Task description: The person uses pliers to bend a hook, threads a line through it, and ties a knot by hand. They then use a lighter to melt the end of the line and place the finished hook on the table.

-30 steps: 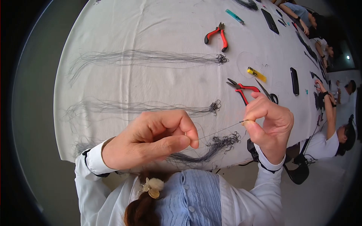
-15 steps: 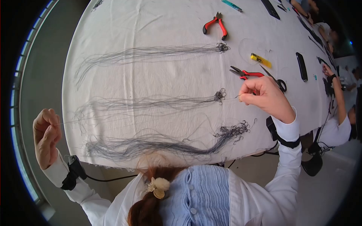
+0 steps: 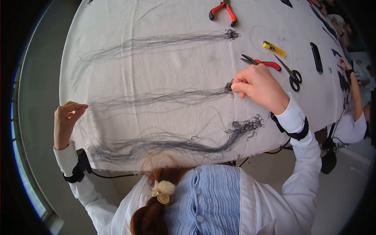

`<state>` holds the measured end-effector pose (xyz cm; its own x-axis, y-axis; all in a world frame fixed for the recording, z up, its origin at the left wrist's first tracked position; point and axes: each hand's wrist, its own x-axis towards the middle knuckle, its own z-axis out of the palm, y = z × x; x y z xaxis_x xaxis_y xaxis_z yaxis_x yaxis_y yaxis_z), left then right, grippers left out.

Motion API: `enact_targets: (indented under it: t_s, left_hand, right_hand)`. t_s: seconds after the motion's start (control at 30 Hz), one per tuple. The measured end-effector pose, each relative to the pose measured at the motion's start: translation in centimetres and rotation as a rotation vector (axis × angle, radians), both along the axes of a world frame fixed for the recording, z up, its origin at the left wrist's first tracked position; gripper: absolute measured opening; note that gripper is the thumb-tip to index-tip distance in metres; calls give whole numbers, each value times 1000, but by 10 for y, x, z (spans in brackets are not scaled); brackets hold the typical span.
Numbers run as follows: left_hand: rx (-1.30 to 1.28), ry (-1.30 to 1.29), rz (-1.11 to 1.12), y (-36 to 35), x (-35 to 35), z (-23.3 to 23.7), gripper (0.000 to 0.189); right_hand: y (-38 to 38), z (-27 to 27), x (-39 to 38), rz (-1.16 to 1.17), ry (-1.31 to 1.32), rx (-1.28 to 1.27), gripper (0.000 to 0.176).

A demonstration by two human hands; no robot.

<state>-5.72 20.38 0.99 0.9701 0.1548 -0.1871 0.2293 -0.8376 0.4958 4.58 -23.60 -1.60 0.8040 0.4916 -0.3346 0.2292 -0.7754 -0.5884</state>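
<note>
Three bundles of thin fishing line with dark fish hooks at their right ends lie across the cloth. My right hand [image 3: 260, 88] is pinched at the hook end of the middle bundle [image 3: 168, 94], over its hook cluster [image 3: 228, 87]; the hook between its fingertips is mostly hidden. At the other end of this bundle, my left hand [image 3: 68, 121] pinches a fine line between thumb and forefinger. The upper bundle [image 3: 156, 39] lies farther off. Nearest my body is the thickest bundle [image 3: 176, 148], its many hooks [image 3: 246, 127] heaped to the right.
Red-handled pliers [image 3: 270, 64] and black scissors [image 3: 295, 76] lie just beyond my right hand. Farther back are more pliers [image 3: 223, 13], a yellow lighter-like object [image 3: 274, 49] and a black phone-like object [image 3: 316, 58]. A co-worker's arm [image 3: 355, 90] reaches in at the right.
My right hand has moved left onto the middle bundle's hook cluster. My left hand has come in and up to that bundle's left end. The line stretched between them has been lowered to the bundle.
</note>
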Motion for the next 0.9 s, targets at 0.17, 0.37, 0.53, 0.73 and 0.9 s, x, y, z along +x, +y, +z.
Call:
enact_targets:
  t_s: [0.17, 0.37, 0.53, 0.73, 0.9]
  left_hand:
    - [96, -142, 40, 2, -7, -6, 15]
    - [493, -244, 79, -5, -17, 9, 6]
    - [253, -155, -144, -81, -16, 35, 6]
    - [-76, -61, -610, -174, -11, 14, 18]
    - [-112, -45, -720, -205, -6, -10, 19]
  right_hand:
    - [-8, 12, -10, -78, -54, 2, 16]
    - [-24, 28, -42, -38, -51, -38, 16]
    - [-22, 18, -63, 37, -34, 46, 21]
    - [-36, 23, -77, -32, -104, 22, 21]
    - [-27, 11, -91, -54, -146, 111, 19]
